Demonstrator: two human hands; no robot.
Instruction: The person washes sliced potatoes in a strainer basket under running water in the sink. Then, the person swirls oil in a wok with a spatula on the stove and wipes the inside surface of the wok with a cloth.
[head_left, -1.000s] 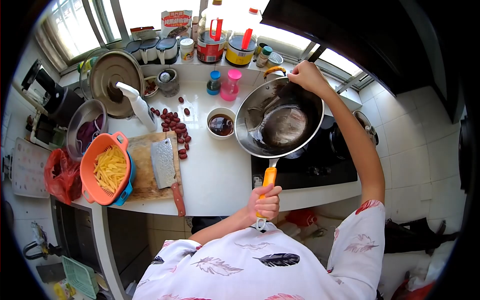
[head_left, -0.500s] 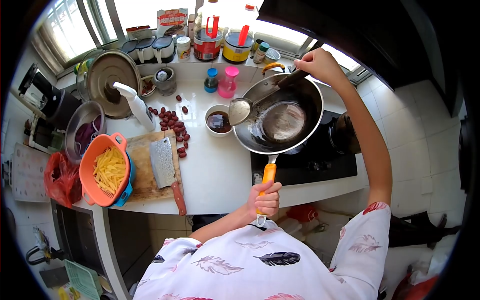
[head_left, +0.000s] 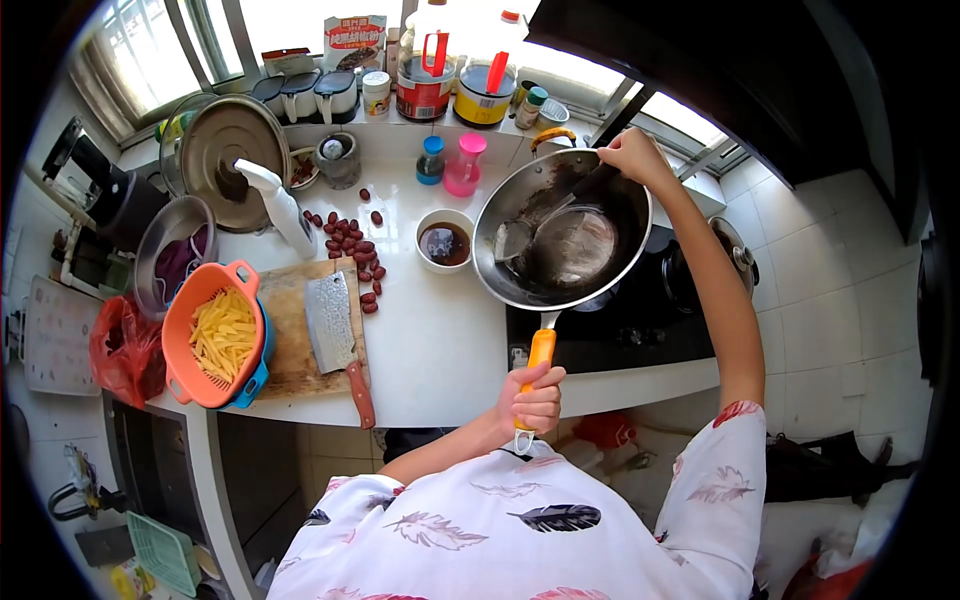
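Observation:
My left hand (head_left: 530, 398) is closed around the orange handle of a wok (head_left: 574, 285), which is tilted over the left part of the black stove (head_left: 640, 345). My right hand (head_left: 636, 158), above the wok's far right rim, grips the dark handle of a ladle (head_left: 513, 240). The ladle's metal bowl is inside the wok, at its left side. Just left of the wok stands a white bowl (head_left: 444, 245) with dark liquid in it.
A cleaver (head_left: 330, 322) lies on a wooden board (head_left: 285, 300), beside an orange basket (head_left: 177, 340) of yellow strips. Red dates (head_left: 352, 243) are scattered behind. Bottles and jars line the sill; a spray bottle (head_left: 283, 212) stands near a lid (head_left: 228, 150).
Half a second ago the ladle's bowl was over the wok's left rim beside the white bowl; now it is down inside the wok. My right hand has lowered. My left hand keeps its hold.

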